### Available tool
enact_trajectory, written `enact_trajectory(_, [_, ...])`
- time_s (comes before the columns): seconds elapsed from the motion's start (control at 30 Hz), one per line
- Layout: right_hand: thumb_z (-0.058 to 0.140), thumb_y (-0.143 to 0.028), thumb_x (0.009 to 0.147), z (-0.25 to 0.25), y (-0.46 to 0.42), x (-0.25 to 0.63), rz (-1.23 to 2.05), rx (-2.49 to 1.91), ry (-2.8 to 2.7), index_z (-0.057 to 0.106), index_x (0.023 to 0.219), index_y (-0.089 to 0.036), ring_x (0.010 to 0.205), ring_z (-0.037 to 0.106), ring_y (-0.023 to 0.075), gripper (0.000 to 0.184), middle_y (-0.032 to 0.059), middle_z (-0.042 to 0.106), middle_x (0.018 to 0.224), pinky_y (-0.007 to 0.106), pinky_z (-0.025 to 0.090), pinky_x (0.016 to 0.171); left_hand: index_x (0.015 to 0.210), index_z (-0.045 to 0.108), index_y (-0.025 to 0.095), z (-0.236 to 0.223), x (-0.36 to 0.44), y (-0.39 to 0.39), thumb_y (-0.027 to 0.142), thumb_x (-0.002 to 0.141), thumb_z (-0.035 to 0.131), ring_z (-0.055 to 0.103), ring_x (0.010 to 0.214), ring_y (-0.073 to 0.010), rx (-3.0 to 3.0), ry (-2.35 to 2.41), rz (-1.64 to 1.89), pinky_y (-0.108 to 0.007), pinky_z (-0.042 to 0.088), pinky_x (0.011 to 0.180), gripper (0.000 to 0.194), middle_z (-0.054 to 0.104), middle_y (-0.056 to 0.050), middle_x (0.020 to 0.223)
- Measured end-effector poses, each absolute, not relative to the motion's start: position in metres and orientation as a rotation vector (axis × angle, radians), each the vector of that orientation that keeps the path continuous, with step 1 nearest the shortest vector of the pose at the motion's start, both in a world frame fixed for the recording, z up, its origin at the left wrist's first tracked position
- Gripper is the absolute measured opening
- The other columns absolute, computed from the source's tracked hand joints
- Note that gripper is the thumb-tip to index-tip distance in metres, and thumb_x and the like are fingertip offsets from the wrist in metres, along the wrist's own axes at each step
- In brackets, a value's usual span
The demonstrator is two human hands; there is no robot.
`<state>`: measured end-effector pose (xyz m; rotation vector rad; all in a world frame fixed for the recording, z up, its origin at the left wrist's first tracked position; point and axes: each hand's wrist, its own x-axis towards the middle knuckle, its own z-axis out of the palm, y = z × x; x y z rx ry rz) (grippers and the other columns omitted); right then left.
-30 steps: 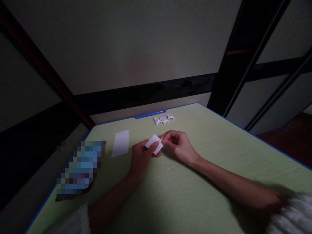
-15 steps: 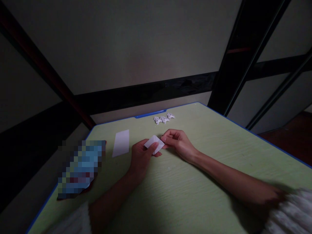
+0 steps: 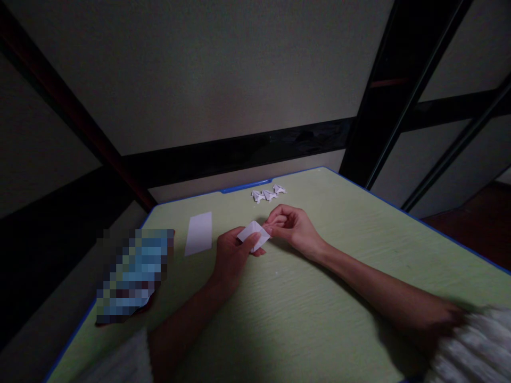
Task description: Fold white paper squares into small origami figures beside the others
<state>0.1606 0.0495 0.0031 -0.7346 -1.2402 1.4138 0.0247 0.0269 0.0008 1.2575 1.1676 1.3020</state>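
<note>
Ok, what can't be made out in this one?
Head: folded paper, underside hidden by the left hand.
Head: right hand, its grip on the folded paper too small to confirm.
Head: blue item, identity lost under pixelation.
Head: folded figures, creases too small.
Head: right sleeve, cut off by the frame edge.

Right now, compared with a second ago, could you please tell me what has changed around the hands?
The bare right hand has shifted slightly upward in the view, its fingertips at the right corner of the small, white, diamond-shaped folded paper; that corner now shows more fully. The bare left hand keeps gripping it. The three small white folded-paper figures and flat white rectangular sheet stayed put.
</note>
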Motion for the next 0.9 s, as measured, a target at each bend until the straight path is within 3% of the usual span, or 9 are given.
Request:
enact_trajectory(0.23, [0.062, -0.007, 0.049, -0.0012, 0.0467, 0.1559, 1.408, -0.775, -1.116, 0.048, 0.059, -0.015, 0.045, 0.048, 0.0059, 0.019, -0.0042, 0.057, 0.05, 0.021, 0.035, 0.048, 0.056, 0.061, 0.012, 0.0065, 0.0267, 0.0225, 0.02, 0.062, 0.061, 0.049, 0.038, -0.0087, 1.357, 1.23, 1.289, -0.019, 0.037, 0.043, 0.01, 0.057, 0.003, 0.04])
enact_trajectory(0.4, [0.057, -0.016, 0.058, -0.0004, 0.0464, 0.1556, 1.502, -0.759, -1.114, 0.053, 0.06, -0.013, 0.049, 0.048, 0.0071, 0.006, -0.0024, 0.054, 0.053, 0.022, 0.037, 0.05, 0.058, 0.062, 0.011, 0.0066, 0.0279, 0.0225, 0.02, 0.061, 0.061, 0.051, 0.039, -0.0097, 1.358, 1.31, 1.295, -0.019, 0.037, 0.042, 0.01, 0.058, 0.002, 0.04])
enact_trajectory(0.9, [0.049, -0.016, 0.07, 0.0005, 0.0414, 0.1541, 1.231, -0.941, -1.512, 0.045, 0.058, -0.015, 0.047, 0.035, 0.0074, 0.013, -0.0044, 0.041, 0.05, 0.023, 0.027, 0.047, 0.055, 0.059, 0.013, 0.0045, 0.0286, 0.0232, 0.02, 0.062, 0.06, 0.052, 0.039, -0.0098, 1.395, 1.333, 1.234, -0.018, 0.037, 0.042, 0.01, 0.057, 0.004, 0.04])
